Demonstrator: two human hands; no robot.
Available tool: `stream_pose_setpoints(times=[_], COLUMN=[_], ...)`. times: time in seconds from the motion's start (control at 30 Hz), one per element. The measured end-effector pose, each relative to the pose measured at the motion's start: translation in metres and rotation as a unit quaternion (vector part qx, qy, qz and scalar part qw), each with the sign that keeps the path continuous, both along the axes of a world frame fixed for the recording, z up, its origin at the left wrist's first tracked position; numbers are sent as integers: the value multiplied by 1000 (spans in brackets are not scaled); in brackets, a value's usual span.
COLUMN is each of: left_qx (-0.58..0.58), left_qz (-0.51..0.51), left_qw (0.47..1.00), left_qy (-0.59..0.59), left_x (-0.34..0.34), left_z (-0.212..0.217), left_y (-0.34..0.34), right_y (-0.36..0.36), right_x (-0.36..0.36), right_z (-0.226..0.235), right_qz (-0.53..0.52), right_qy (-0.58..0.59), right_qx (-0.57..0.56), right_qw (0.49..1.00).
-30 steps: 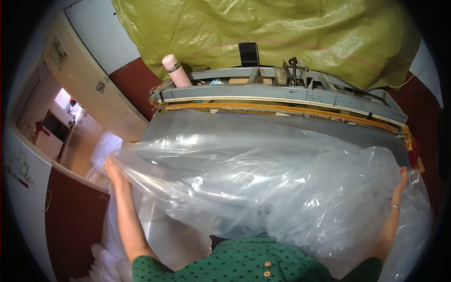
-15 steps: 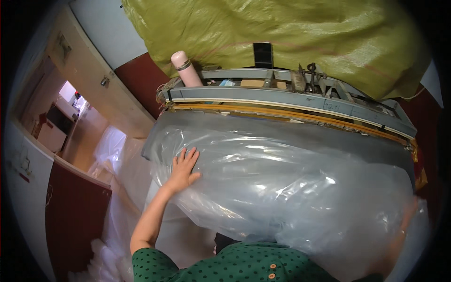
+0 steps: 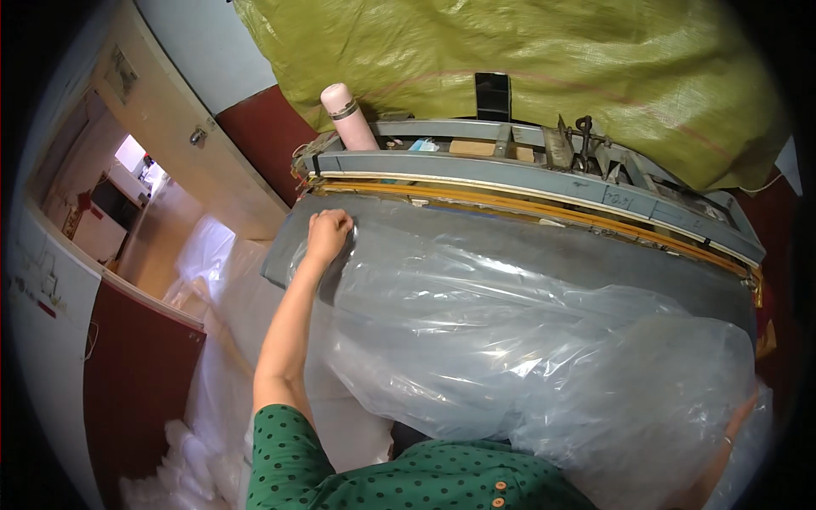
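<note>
A large clear plastic sheet (image 3: 476,314) lies wrinkled over a grey work surface (image 3: 408,217). My left hand (image 3: 329,234) is at the left part of that surface, fingers curled together in a pinch on the far left edge of the sheet. Down at the far right, my right hand (image 3: 741,416) is against the right end of the sheet. The plastic and the view's dark rim partly hide its fingers. A long grey metal frame with a bar (image 3: 544,183) runs along the back of the surface.
A pink flask (image 3: 348,115), a black phone (image 3: 493,97) and a metal clamp (image 3: 584,144) are at the back, before a yellow-green woven sheet (image 3: 544,42). More clear plastic (image 3: 200,459) is heaped at the lower left, near an open door (image 3: 174,110).
My left hand has moved from lying spread on the plastic to farther away, and its fingers have closed. The sheet's left edge has shifted right, baring more grey surface.
</note>
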State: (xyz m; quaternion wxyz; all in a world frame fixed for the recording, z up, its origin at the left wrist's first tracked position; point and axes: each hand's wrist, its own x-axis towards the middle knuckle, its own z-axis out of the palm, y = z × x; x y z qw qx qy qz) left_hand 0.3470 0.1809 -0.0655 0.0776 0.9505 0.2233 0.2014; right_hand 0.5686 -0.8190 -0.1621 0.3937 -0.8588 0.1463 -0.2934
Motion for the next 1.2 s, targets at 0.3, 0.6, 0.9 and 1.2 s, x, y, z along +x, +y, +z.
stream_pose_setpoints(times=[0.3,0.6,0.9,1.2], left_qx=[-8,-51,-86,-124], left_qz=[-104,-61,-146,-39], left_qw=[975,989,984,991], left_qy=[-195,-126,-47,-27], left_x=[72,47,66,68], left_z=[-41,-31,-23,-28], left_y=[-56,-91,-58,-25], right_y=[-20,-33,-46,-90], right_x=[-16,-17,-27,-15], right_z=[6,9,17,57], right_qz=[-19,-16,9,72], right_qy=[5,8,-6,-21], right_qx=[11,28,99,39], right_qw=[1000,999,995,996])
